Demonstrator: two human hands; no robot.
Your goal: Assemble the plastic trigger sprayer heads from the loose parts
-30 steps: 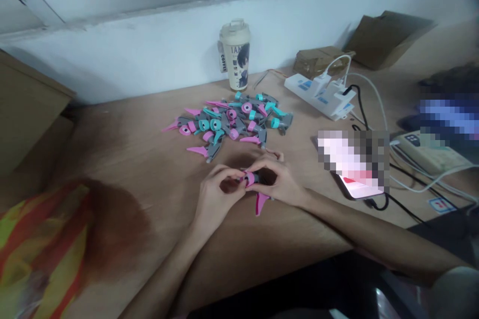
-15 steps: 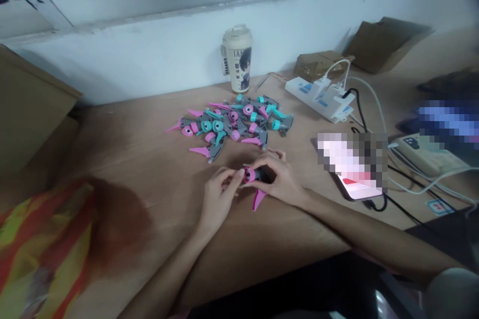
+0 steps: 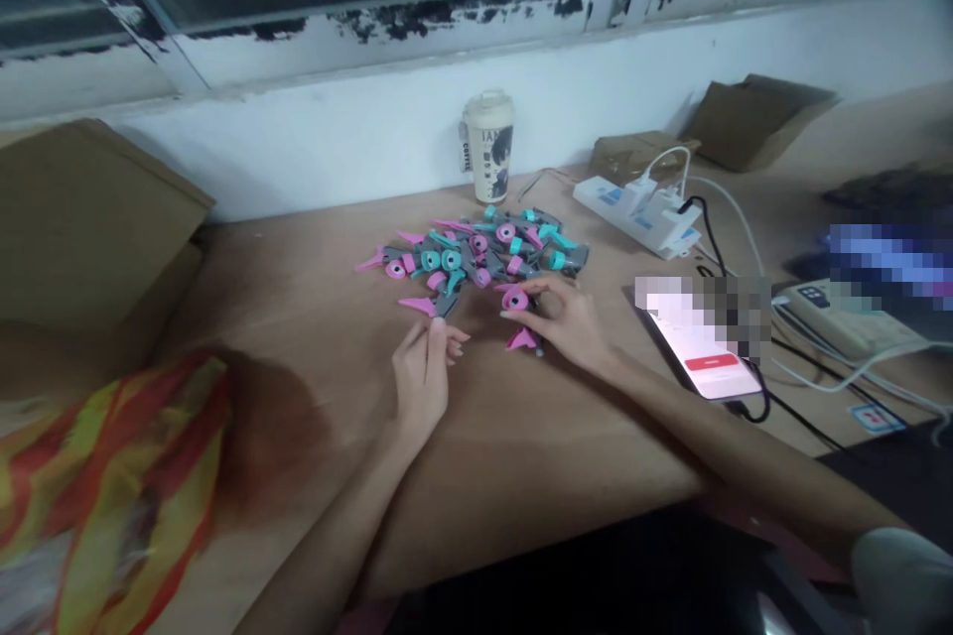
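My right hand (image 3: pixel 570 322) grips a pink-and-grey plastic piece (image 3: pixel 515 300) between thumb and fingers. Its round pink ring end faces me, and a pink pointed tab (image 3: pixel 521 339) sticks out below; my fingers cover much of the grey body. My left hand (image 3: pixel 422 367) is apart from that piece, thumb and forefinger pinched together; whatever is between them is too small to make out. Just beyond its fingertips lies another grey piece with a pink tab (image 3: pixel 417 305). Farther back spreads a pile of similar pieces (image 3: pixel 480 245), grey with pink or turquoise parts.
A lidded coffee cup (image 3: pixel 489 149) stands by the wall. To the right are a white power strip (image 3: pixel 636 213) with plugs, a lit phone (image 3: pixel 715 357) and cables. Cardboard boxes (image 3: pixel 89 208) stand left and back right (image 3: pixel 755 124). A red-yellow bag (image 3: pixel 126 486) lies at front left.
Both hands were together at the pink-and-grey piece. My left hand has come away from it to the left, while my right hand still holds it. The camera view has tilted up.
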